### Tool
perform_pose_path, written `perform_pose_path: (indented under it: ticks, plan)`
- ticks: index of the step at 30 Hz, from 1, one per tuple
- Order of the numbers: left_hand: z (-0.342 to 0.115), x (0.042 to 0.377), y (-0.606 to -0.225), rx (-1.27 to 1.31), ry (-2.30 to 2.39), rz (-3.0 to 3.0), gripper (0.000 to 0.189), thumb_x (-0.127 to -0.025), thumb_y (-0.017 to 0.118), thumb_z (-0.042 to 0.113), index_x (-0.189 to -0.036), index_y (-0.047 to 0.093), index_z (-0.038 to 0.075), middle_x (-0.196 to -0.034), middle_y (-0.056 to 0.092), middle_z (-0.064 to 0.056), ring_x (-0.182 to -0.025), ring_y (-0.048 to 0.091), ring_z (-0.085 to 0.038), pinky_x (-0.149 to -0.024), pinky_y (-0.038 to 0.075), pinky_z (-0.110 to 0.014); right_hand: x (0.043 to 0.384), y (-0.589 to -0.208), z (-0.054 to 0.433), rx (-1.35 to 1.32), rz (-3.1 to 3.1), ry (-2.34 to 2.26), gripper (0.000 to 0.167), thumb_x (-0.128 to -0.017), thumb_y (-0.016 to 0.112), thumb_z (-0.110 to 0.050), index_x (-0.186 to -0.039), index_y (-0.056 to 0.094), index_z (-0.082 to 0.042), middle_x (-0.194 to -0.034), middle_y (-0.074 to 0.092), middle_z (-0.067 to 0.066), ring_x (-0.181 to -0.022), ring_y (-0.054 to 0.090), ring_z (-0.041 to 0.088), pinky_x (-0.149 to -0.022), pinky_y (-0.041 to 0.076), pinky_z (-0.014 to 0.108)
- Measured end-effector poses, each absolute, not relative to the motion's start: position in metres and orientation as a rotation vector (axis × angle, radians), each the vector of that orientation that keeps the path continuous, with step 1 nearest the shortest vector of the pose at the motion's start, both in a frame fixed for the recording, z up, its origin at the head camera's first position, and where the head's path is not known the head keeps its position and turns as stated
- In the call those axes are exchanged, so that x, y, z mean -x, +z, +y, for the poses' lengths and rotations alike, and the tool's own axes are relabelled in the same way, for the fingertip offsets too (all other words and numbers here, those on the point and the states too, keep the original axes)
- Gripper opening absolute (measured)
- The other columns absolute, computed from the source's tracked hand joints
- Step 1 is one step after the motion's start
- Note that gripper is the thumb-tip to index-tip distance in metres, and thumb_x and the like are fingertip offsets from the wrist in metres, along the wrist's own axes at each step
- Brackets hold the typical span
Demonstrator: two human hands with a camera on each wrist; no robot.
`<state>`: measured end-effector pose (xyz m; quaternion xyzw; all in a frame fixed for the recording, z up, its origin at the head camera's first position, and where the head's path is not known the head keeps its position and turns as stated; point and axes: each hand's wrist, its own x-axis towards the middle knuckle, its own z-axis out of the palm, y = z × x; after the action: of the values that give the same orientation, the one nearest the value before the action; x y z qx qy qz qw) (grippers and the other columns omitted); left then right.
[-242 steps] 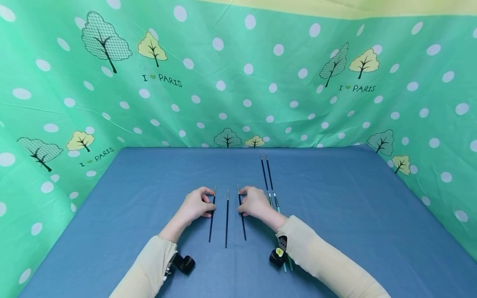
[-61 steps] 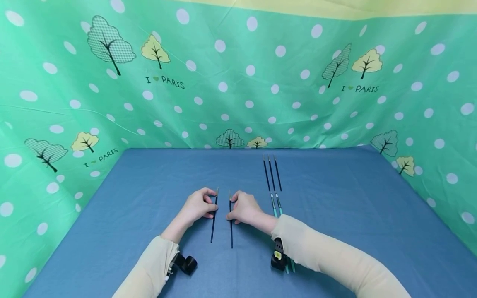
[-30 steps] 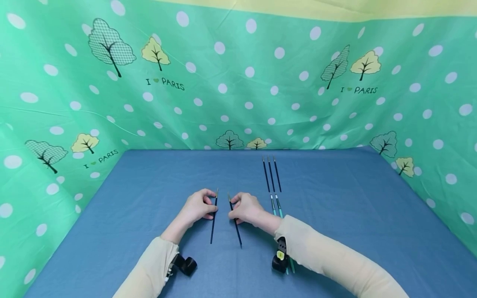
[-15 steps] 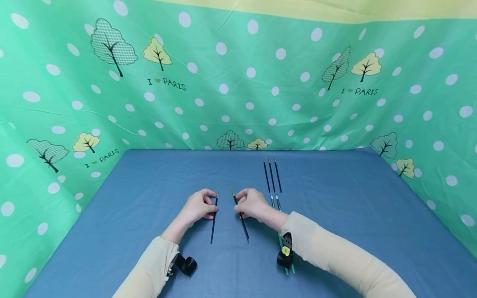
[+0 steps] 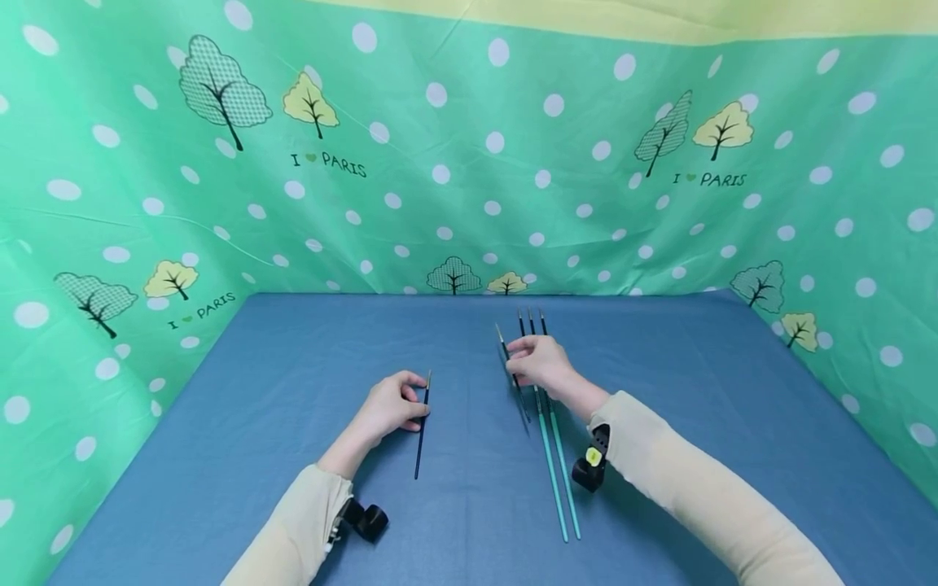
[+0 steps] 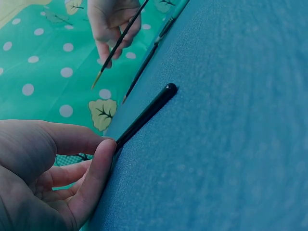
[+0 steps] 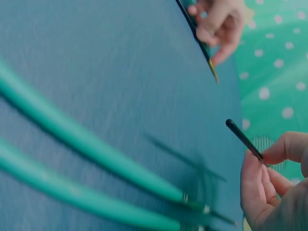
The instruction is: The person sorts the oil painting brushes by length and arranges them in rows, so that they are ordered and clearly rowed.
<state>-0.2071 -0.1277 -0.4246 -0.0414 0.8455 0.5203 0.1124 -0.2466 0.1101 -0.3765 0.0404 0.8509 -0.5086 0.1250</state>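
Observation:
In the head view my left hand point(image 5: 388, 403) pinches a dark-handled paintbrush point(image 5: 420, 446) that lies on the blue table near the middle. My right hand point(image 5: 542, 362) holds another dark paintbrush point(image 5: 503, 346) between thumb and fingertips, raised over the table; its shadow shows on the cloth in the right wrist view. Behind the right hand lie three dark paintbrushes point(image 5: 543, 322), side by side, their lower parts hidden by the hand. Two teal-handled paintbrushes point(image 5: 554, 480) lie below that hand, pointing toward the front. The left wrist view shows the rounded handle end point(image 6: 168, 90) of the left brush.
The blue cloth-covered table point(image 5: 293, 342) runs back to a green dotted curtain point(image 5: 469, 163) printed with trees. A black wrist camera point(image 5: 364, 521) hangs under the left sleeve, and another camera point(image 5: 589, 470) under the right sleeve, beside the teal handles.
A third dark brush has joined the back row since the oldest frame. My right hand has lifted the middle brush and carried it right and away, toward that row. The left hand has stayed put.

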Motion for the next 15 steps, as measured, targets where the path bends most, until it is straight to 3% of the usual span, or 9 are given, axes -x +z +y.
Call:
perform_pose_path:
  ticks: [15]
  plan:
    - [-0.128, 0.205, -0.423, 0.115, 1.537, 2.482, 0.039, -0.076, 0.068, 0.001, -0.113, 0.056, 0.005, -0.081, 0.048, -0.01, -0.055, 0.056, -0.017, -0.049, 0.055, -0.028, 0.278, -0.389, 0.155, -0.211, 2.597, -1.509, 0.038, -0.084, 0.053, -0.004, -0.122, 0.055, -0.006, -0.107, 0.059, 0.015, -0.088, 0.063, 0.025, -0.072, 0.058, 0.033]
